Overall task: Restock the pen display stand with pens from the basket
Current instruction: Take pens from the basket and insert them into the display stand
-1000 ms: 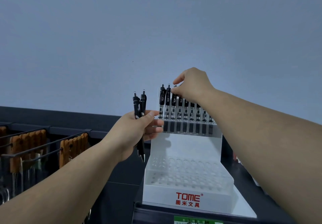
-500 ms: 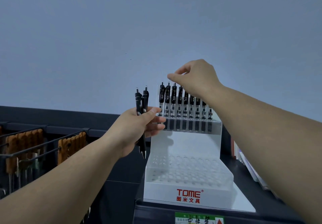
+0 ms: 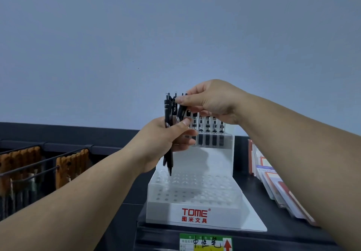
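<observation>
- Far left: brown flat tags [image 3: 23, 163], hanging in two rows.
- Left hand [image 3: 160, 143]: fingers and thumb curl round a bunch of black click pens [image 3: 168, 131]. The pens are held upright, tips down, just above the stand's near holes.
- Right hand [image 3: 213, 102]: thumb and forefinger pinch the upper end of one tilted black pen [image 3: 181, 112] at the bunch's right side.
- White and clear plastic pen display stand [image 3: 195, 204], with red TOME lettering on the near face. Its far top tier holds an upright row of black pens [image 3: 208, 125].
- Near edge: green and yellow shelf label [image 3: 205, 243].
- Right: leaning stack of flat packets [image 3: 273, 184].
</observation>
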